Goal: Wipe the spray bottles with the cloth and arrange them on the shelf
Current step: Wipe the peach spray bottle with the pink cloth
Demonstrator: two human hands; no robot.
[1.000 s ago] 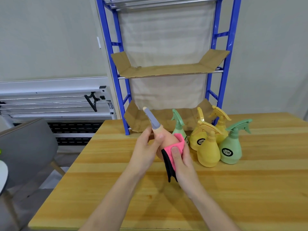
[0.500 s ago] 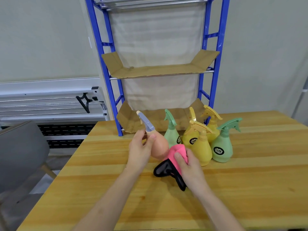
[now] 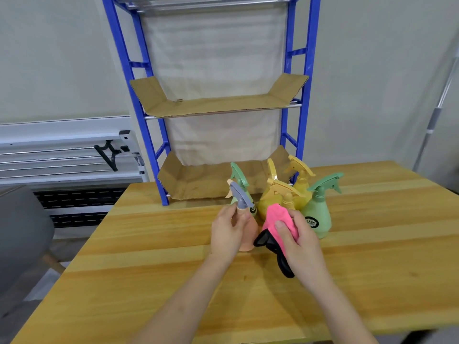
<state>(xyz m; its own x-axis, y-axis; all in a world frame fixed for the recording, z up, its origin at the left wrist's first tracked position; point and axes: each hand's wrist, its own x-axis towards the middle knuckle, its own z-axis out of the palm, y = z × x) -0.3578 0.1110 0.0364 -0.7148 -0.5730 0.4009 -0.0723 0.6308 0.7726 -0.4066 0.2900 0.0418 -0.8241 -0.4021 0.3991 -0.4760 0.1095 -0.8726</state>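
A wooden table (image 3: pixel 149 281) fills the lower half of the frame, its planks running left to right. Behind it, in the upper middle, stands a blue metal shelf (image 3: pixel 306 70) with a pale fabric back; two of its levels are lined with cardboard (image 3: pixel 216 105), the lower one level with the table's far edge. At the left edge sits part of a grey chair (image 3: pixel 19 239), with a white metal rack (image 3: pixel 62 155) against the wall above it. Just right of centre, at the table's far side, a cluster of spray bottles stands upright: a green bottle (image 3: pixel 319 217) at the right, two yellow bottles (image 3: pixel 304 187) close together behind and left of it, and a smaller green bottle (image 3: pixel 242 187) further left, partly hidden. In front of that cluster, at the middle of the frame, a peach bottle (image 3: pixel 248 234) with a grey trigger head stands on the table; the left hand (image 3: pixel 229 232) grips it around the neck and upper body. Just beside it, the right hand (image 3: pixel 301 240) clutches a pink and black cloth (image 3: pixel 277 219), the pink fold standing up above the thumb and the black part hanging down to the table, next to the peach bottle's right side.
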